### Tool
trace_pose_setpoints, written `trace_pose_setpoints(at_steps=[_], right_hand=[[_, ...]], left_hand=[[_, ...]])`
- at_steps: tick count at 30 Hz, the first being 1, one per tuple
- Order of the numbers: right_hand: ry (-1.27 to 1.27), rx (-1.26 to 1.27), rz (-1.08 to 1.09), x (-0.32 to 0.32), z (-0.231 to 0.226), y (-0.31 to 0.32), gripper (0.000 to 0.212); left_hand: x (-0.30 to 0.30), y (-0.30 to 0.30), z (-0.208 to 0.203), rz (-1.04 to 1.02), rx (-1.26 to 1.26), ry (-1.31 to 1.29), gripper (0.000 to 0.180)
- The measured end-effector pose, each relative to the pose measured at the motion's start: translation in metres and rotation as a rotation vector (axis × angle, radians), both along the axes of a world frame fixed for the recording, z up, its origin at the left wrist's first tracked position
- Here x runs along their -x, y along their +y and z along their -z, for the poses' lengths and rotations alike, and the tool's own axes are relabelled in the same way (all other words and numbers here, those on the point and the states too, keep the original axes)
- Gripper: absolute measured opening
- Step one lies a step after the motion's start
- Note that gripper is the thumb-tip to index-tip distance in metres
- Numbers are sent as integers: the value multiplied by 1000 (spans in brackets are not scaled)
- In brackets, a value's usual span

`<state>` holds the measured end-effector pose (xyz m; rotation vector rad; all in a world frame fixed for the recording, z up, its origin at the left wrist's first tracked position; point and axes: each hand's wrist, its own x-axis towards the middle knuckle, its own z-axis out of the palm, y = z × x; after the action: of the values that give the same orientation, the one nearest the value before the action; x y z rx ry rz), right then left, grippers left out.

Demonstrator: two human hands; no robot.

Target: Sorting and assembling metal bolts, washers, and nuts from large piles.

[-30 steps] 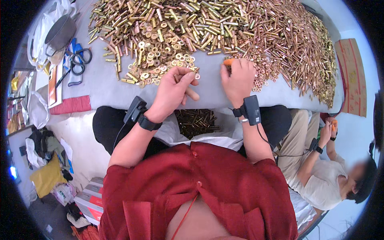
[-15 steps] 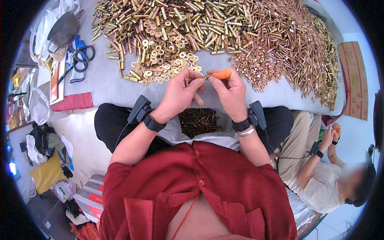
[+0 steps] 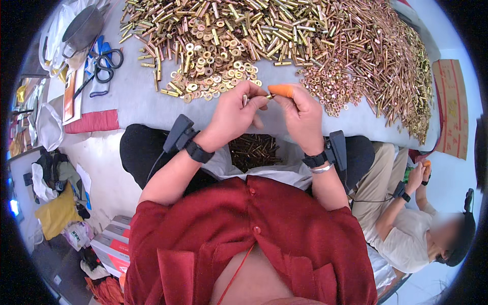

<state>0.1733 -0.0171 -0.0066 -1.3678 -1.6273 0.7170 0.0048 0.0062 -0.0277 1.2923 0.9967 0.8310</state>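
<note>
My left hand (image 3: 235, 111) and my right hand (image 3: 303, 116) meet at the near edge of the cloth-covered table. Between their fingertips is a small brass-coloured metal piece (image 3: 270, 96), pinched from both sides; its exact kind is too small to make out. Another short metal piece (image 3: 245, 99) shows in the curl of my left fingers. An orange finger cover (image 3: 281, 90) wraps my right index finger. Just beyond my left hand lie flat washers (image 3: 226, 77), and beyond my right hand small nuts (image 3: 331, 90). Metal tubes (image 3: 264, 30) are heaped farther back.
Thin metal rods (image 3: 391, 71) spread over the table's right side. Black-handled scissors (image 3: 105, 68), a glove (image 3: 101, 86) and a dark pan (image 3: 83, 28) lie at the left. Between my knees, metal pieces (image 3: 254, 147) fill a white-lined container. A co-worker (image 3: 406, 239) sits at the right.
My right hand has shifted slightly right, and its orange-covered index finger now points at the small piece from above. Both hands keep their pinch. The whole view has tilted a little.
</note>
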Motion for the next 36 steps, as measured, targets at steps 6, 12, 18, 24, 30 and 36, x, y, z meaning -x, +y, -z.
trace_pose_setpoints(at_steps=[6, 12, 18, 24, 30, 36], right_hand=[[6, -77, 7, 7, -3, 2, 15], [53, 137, 118, 2, 0, -4, 13], [-170, 74, 160, 1, 5, 5, 15], [163, 125, 71, 12, -3, 9, 17], [803, 348, -143, 10, 8, 4, 42], [905, 317, 32, 15, 5, 8, 62]], left_hand=[[5, 0, -4, -7, 89, -44, 10], [-6, -4, 14, -126, -551, 258, 11], [-9, -7, 1, -73, -27, -1, 13], [0, 1, 9, -46, 272, -303, 15], [7, 3, -4, 47, 331, -331, 17], [5, 6, -2, 41, 339, -360, 19]])
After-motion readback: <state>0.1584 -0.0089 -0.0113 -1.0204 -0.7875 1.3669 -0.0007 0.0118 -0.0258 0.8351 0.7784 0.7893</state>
